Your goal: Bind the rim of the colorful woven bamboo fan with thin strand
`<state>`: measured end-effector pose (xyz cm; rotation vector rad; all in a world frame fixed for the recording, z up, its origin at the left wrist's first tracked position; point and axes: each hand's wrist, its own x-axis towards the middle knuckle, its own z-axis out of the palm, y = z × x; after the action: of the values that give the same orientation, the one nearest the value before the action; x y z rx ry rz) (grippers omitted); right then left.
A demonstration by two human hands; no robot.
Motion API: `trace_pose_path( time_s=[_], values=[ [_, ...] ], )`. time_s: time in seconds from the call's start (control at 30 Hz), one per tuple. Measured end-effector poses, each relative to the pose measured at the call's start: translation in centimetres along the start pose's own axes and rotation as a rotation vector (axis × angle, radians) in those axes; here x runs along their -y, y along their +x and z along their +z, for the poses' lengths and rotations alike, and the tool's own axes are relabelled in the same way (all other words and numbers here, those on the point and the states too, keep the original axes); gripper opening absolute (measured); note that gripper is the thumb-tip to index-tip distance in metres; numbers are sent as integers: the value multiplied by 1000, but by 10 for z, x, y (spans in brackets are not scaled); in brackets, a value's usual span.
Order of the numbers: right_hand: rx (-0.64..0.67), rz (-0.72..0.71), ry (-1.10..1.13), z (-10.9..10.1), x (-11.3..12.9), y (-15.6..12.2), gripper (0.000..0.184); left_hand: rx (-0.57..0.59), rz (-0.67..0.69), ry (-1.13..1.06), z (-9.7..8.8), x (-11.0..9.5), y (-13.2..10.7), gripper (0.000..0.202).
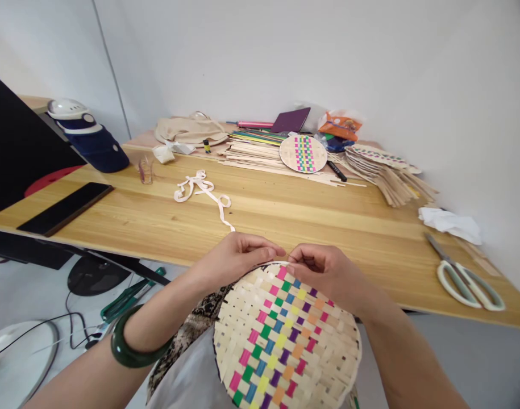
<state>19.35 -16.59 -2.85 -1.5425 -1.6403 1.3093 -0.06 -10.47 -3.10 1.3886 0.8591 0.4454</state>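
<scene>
A round woven bamboo fan [281, 341] rests upright against my lap at the table's front edge, with pink, green, blue, yellow, purple and orange strips crossing its pale weave. My left hand [246, 255] pinches the top rim, fingers bent over it. Close beside it, my right hand [328, 270] has thumb and curled fingers closed on the same rim. A thin white edging runs along the rim between the two hands. White fabric tape [204, 184] lies loosely curled on the table, and its tail passes behind my left hand, where its end is hidden.
Scissors [466, 278] lie at the right. A phone [67, 207] and blue bottle [91, 136] are at the left. Along the wall are bamboo strips [255, 156], a smaller woven disc [291, 153], a black marker [336, 170] and stacked woven fans [383, 165].
</scene>
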Motion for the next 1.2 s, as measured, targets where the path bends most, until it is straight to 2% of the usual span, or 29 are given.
trace_pose_path(
  time_s=[0.13, 0.33, 0.47, 0.67, 1.07, 1.2],
  values=[
    [-7, 7, -5, -1, 1, -1, 18, 18, -27, 11, -4, 2, 1, 28],
    [9, 12, 11, -1, 1, -1, 19, 145, 72, 126, -12, -1, -1, 31],
    [34, -7, 22, 1, 0, 1, 20, 129, 150, 176, -16, 0, 0, 24],
    [31, -5, 25, 1, 1, 0, 20, 143, 81, 129, -17, 8, 6, 28],
    [45, 14, 55, 2, -1, 0, 17, 204, 148, 137, -27, 6, 5, 21],
    [49, 13, 56, 2, 1, -2, 19, 167, 151, 148, -23, 3, 2, 20]
  ],
)
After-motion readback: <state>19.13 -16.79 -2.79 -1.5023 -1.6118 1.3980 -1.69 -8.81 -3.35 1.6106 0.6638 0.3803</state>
